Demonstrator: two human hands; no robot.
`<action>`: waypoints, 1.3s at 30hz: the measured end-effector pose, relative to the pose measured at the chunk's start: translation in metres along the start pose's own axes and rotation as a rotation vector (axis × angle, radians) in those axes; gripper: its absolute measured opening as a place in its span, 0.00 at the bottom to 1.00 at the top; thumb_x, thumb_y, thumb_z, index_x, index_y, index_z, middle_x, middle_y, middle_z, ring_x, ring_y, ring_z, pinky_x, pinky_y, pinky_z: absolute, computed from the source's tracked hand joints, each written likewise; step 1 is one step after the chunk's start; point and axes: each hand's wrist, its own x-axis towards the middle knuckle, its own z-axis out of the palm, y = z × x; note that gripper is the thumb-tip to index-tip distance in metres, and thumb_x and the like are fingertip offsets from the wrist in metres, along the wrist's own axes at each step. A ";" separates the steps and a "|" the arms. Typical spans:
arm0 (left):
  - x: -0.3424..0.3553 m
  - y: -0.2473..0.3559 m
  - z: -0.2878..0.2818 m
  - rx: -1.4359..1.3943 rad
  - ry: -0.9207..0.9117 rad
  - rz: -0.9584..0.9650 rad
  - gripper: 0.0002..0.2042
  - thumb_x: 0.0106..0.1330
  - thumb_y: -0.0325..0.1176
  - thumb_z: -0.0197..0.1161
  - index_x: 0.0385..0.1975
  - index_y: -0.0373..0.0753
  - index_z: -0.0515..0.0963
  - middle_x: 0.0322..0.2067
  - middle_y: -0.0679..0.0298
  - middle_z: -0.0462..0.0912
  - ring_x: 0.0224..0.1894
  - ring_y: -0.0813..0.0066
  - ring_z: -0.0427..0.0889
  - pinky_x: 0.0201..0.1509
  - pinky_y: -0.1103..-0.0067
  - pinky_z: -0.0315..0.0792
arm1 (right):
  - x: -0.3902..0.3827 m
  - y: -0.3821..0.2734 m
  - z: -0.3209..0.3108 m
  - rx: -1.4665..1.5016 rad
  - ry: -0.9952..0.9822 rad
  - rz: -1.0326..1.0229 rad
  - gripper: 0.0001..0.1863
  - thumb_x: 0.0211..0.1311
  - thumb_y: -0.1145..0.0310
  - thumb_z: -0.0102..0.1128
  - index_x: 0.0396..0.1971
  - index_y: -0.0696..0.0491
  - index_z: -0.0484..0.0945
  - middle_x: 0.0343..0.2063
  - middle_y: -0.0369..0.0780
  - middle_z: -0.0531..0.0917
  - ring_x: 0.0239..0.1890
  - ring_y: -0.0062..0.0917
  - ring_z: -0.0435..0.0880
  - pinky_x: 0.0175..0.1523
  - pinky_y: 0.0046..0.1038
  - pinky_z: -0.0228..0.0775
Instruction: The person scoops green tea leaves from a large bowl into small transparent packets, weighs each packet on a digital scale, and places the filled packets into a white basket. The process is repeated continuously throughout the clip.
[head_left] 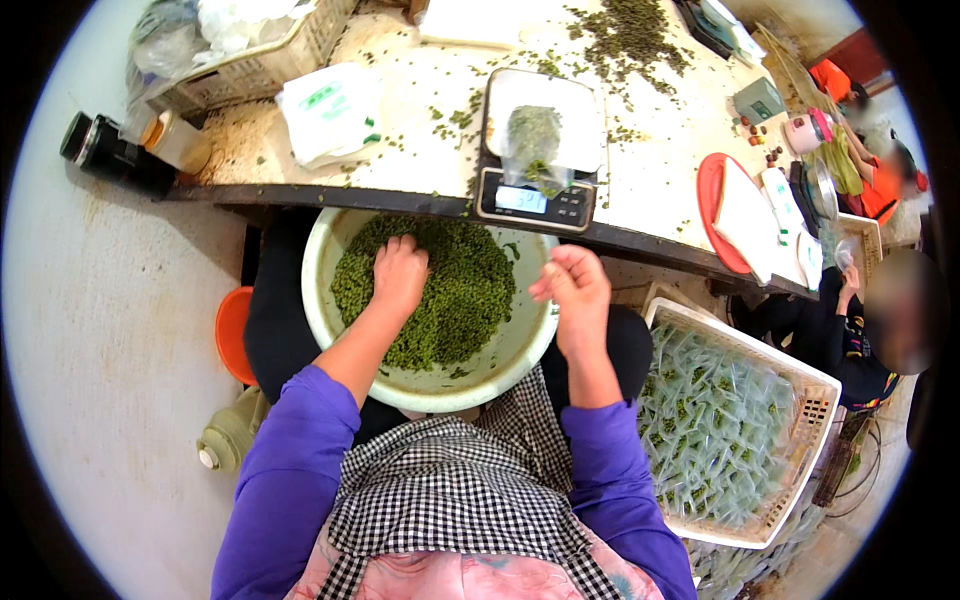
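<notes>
A pale round basin (313, 262) rests between my knees, below the table edge, with a heap of small green peppercorns (455, 290) in it. My left hand (401, 274) dips into the heap at its far left part. Its fingers are bunched and bent down around peppercorns, the tips hidden. Over the basin's right rim I hold my right hand (578, 285) raised, fingers curled in towards the thumb. Whatever may be between them is hidden. Ahead on the table edge, a digital scale (540, 203) carries a clear bag (534, 140) partly filled with green peppercorns.
At my right stands a white plastic crate (808, 440) full of filled clear bags (715, 420). White bags (330, 112), a black flask (118, 158) and a red tray (712, 215) lie on the table (420, 170). Another person (850, 335) sits at far right.
</notes>
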 end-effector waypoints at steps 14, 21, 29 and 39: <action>-0.021 0.038 -0.080 -0.595 0.269 -0.093 0.05 0.53 0.26 0.70 0.27 0.37 0.81 0.37 0.61 0.79 0.44 0.59 0.77 0.49 0.67 0.72 | -0.027 0.012 -0.010 -0.026 -0.017 -0.021 0.09 0.65 0.77 0.57 0.45 0.59 0.75 0.33 0.37 0.81 0.27 0.18 0.80 0.33 0.19 0.71; 0.036 0.102 -0.151 -0.501 0.640 0.207 0.09 0.44 0.24 0.71 0.25 0.36 0.80 0.39 0.60 0.79 0.47 0.58 0.77 0.51 0.66 0.71 | -0.032 0.019 -0.012 -0.057 -0.004 -0.036 0.09 0.65 0.77 0.58 0.44 0.59 0.75 0.34 0.35 0.81 0.28 0.17 0.80 0.34 0.19 0.71; 0.123 0.122 -0.129 0.007 0.646 0.194 0.04 0.53 0.29 0.65 0.25 0.37 0.81 0.52 0.56 0.76 0.61 0.54 0.68 0.68 0.57 0.57 | -0.032 0.040 -0.015 -0.145 -0.075 -0.056 0.10 0.66 0.76 0.59 0.45 0.60 0.75 0.34 0.34 0.80 0.32 0.15 0.79 0.37 0.20 0.76; 0.061 0.099 -0.150 -0.467 0.574 0.155 0.08 0.54 0.26 0.69 0.35 0.41 0.84 0.48 0.57 0.79 0.54 0.58 0.77 0.57 0.66 0.70 | -0.028 0.049 -0.022 -0.300 -0.083 -0.104 0.14 0.59 0.74 0.66 0.44 0.60 0.78 0.29 0.38 0.84 0.29 0.17 0.81 0.36 0.22 0.75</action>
